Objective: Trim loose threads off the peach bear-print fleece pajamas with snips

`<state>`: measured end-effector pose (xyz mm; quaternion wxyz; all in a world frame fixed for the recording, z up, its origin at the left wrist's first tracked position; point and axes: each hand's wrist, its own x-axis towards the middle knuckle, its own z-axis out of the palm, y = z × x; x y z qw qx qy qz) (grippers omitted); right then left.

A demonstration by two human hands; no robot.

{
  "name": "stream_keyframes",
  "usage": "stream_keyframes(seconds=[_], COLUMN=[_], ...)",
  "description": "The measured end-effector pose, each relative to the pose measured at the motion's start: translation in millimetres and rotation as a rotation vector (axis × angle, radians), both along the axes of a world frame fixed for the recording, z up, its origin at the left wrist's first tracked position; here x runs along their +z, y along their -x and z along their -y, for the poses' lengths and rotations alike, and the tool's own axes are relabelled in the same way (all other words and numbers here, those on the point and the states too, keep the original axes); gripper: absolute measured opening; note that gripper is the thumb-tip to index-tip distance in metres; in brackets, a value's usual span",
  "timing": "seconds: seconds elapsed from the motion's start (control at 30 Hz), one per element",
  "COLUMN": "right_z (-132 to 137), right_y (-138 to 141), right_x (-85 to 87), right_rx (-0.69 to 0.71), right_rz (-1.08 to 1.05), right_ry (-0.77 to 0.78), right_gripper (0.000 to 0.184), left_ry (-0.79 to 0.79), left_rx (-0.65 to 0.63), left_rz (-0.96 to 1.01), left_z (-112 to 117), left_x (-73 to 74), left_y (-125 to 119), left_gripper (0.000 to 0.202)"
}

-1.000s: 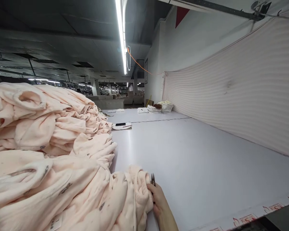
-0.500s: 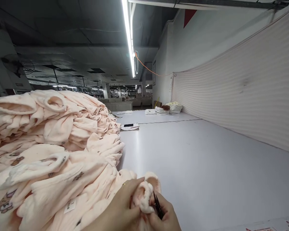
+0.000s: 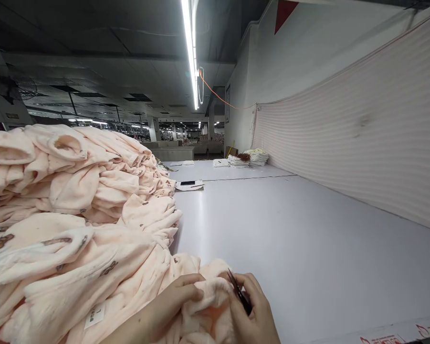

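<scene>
My left hand (image 3: 184, 292) is closed on the edge of a pale pink fleece garment (image 3: 209, 306) near the table's front. In my right hand (image 3: 256, 306) is a pair of black thread snips (image 3: 240, 292), points up and to the left. The fingers of that hand also touch the garment's gathered edge. An opening in the cloth faces me between both hands. To the left rises a large pile of similar pink garments (image 3: 103, 191), some printed with brown figures. A white tag (image 3: 95, 315) marked L lies on the nearest cloth.
The pale table (image 3: 289, 239) runs away from me, with a striped cloth (image 3: 343, 129) hung along its right side. A dark phone-like object (image 3: 188, 183) rests on papers (image 3: 196, 187). Stacks of folded cloth (image 3: 257, 157) stand at the far end.
Both hands have shifted on the garment, and its cloth opening is now wider and turned toward me. The snips remain in my right hand. The view has swung slightly to the right.
</scene>
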<state>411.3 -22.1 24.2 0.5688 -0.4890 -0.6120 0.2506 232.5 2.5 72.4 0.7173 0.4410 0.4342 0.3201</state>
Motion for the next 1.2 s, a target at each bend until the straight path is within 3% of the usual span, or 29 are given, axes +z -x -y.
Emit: stream_keyframes(seconds=[0.1, 0.17, 0.23, 0.37, 0.5, 0.57, 0.7, 0.83, 0.93, 1.03, 1.2], right_z=[1, -2, -3, 4, 10, 10, 11, 14, 17, 20, 23], right_y=[4, 8, 15, 28, 27, 24, 23, 30, 34, 37, 44], right_x=[15.5, 21.6, 20.7, -1.3, -24.3, -27.0, -18.4, -9.4, -7.2, -6.2, -3.9], right_rx=[0.083, 0.120, 0.132, 0.003, -0.032, -0.047, -0.137, -0.245, -0.259, -0.214, -0.310], right_rz=[0.026, 0.075, 0.072, -0.067, -0.155, -0.101, 0.112, 0.299, 0.278, 0.270, 0.297], right_ry=[0.070, 0.110, 0.041, -0.205, -0.025, -0.044, -0.133, -0.125, -0.114, -0.133, -0.095], right_gripper=[0.023, 0.009, 0.010, 0.014, 0.025, 0.034, 0.028, 0.025, 0.025, 0.023, 0.024], left_ry=[0.028, 0.019, 0.020, 0.063, 0.128, 0.120, 0.062, 0.122, 0.118, 0.075, 0.043], left_rx=[0.045, 0.044, 0.015, 0.051, 0.107, 0.095, 0.016, 0.102, 0.094, 0.022, -0.001], left_rz=[-0.093, -0.111, -0.033, 0.172, 0.185, 0.186, 0.212, 0.188, 0.210, 0.251, 0.249], left_z=[0, 0, 0, -3, -6, -6, -3, 0, 1, 3, 8], left_x=[-3.8, -5.6, -6.9, -8.4, -9.1, -8.9, -8.1, -9.3, -9.6, -7.7, -0.3], left_y=[0, -1, 0, 2, 6, 8, 10, 13, 17, 20, 21], left_gripper=[0.031, 0.033, 0.028, 0.007, 0.014, 0.018, 0.014, 0.027, 0.032, 0.023, 0.009])
